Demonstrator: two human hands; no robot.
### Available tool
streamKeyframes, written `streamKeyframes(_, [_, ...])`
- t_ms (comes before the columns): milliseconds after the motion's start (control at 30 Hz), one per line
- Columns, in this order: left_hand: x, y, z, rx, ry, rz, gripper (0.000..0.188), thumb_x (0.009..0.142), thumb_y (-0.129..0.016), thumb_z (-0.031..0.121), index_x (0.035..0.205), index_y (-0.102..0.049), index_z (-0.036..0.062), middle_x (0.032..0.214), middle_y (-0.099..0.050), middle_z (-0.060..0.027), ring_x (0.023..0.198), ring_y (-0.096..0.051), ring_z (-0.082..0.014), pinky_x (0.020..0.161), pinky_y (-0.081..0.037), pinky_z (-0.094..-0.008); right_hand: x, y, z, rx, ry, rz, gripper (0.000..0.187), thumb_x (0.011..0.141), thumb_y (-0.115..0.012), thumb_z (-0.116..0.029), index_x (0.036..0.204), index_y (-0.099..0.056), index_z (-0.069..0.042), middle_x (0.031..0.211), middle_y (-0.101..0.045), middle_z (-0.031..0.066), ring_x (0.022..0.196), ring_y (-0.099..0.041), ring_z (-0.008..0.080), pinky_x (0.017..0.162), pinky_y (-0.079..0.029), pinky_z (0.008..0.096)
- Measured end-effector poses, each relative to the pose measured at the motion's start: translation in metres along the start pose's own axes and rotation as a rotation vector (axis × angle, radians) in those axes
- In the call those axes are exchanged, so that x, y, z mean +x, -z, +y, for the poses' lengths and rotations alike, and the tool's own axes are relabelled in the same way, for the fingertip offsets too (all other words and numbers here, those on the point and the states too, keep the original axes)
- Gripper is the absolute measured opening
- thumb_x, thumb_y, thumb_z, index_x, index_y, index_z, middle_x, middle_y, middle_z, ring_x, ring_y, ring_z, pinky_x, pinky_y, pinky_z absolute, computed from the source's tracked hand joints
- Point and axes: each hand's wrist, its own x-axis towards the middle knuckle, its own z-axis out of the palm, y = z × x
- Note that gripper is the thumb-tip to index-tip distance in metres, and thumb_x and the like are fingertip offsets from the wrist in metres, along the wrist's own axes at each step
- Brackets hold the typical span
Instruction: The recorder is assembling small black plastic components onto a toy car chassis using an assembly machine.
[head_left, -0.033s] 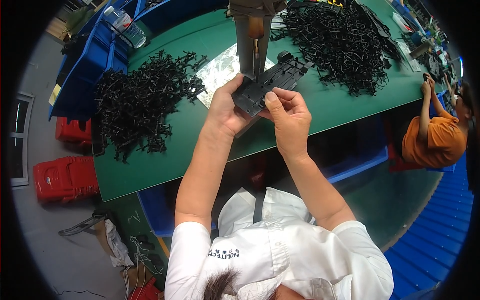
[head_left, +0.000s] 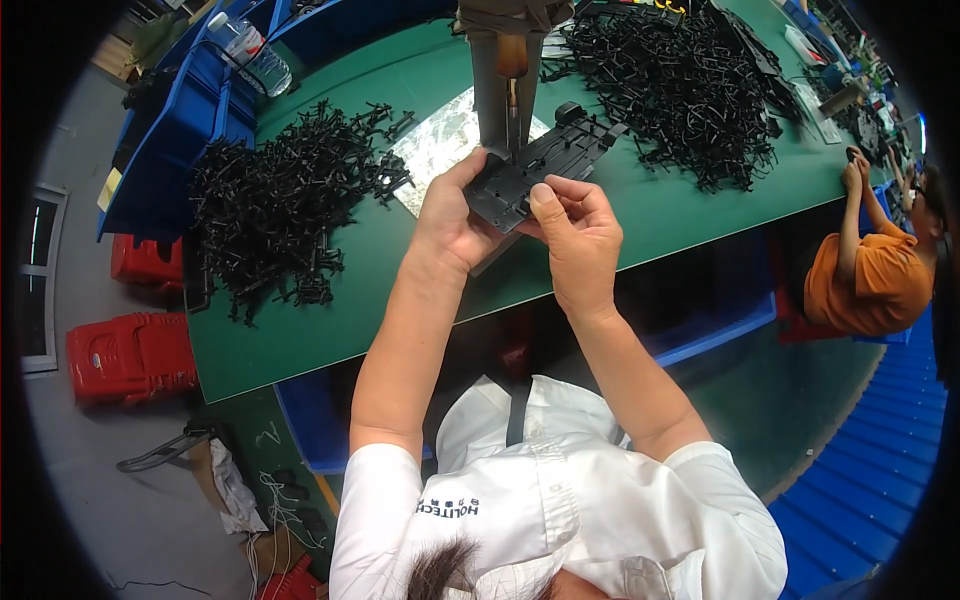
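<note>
Both hands hold a long black moulded plastic chassis plate [head_left: 515, 188] tilted under a fixed upright machine. My left hand [head_left: 452, 215] is closed round its near left end, thumb on top. My right hand [head_left: 578, 228] pinches the near right edge between thumb and fingers; whether a small part is also in that pinch is hidden. From above, the machine's thin metal bit [head_left: 513, 118] comes down to the plate, its tip close to or touching the surface; which, I cannot tell. The plate's far end, with a raised block, points away to the right.
Heaps of small black plastic parts lie left [head_left: 285, 205] and right [head_left: 672, 95] on the green table [head_left: 400, 300]. A silvery sheet [head_left: 440, 135] lies beneath the machine. Blue bins [head_left: 165, 165] and a water bottle [head_left: 262, 62] stand left. A person in orange [head_left: 868, 270] works at right.
</note>
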Motion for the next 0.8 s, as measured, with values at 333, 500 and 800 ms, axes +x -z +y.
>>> streamKeyframes(333, [-0.003, -0.0027, 0.0002, -0.008, 0.015, 0.034, 0.033, 0.094, -0.04, 0.031, 0.108, -0.051, 0.0028, 0.102, -0.062, -0.0173, 0.092, -0.062, -0.0302, 0.08, -0.05, -0.0491, 0.0007, -0.001, 0.001, -0.025, 0.032, 0.0, 0.027, 0.084, -0.065, -0.012, 0.1, -0.052, 0.006, 0.087, -0.059, 0.0089, 0.074, -0.059, 0.0101, 0.065, -0.055, 0.026])
streamKeyframes(500, [-0.0061, -0.0032, 0.0011, -0.019, 0.013, 0.032, 0.032, 0.094, -0.04, 0.031, 0.106, -0.051, 0.0029, 0.101, -0.062, -0.0174, 0.091, -0.062, -0.0303, 0.079, -0.05, -0.049, -0.0009, -0.0024, 0.0026, -0.038, 0.051, -0.003, 0.026, 0.084, -0.065, -0.011, 0.099, -0.053, 0.005, 0.085, -0.059, 0.0078, 0.072, -0.058, 0.0087, 0.064, -0.054, 0.0242])
streamKeyframes(800, [-0.0077, -0.0017, 0.001, -0.053, 0.011, 0.01, 0.031, 0.093, -0.042, 0.029, 0.106, -0.051, 0.0022, 0.1, -0.062, -0.0174, 0.091, -0.062, -0.0308, 0.08, -0.05, -0.0497, -0.0005, -0.0017, 0.0055, -0.057, 0.066, -0.018, 0.025, 0.084, -0.065, -0.01, 0.099, -0.053, 0.005, 0.084, -0.059, 0.0069, 0.071, -0.058, 0.0079, 0.063, -0.053, 0.0232])
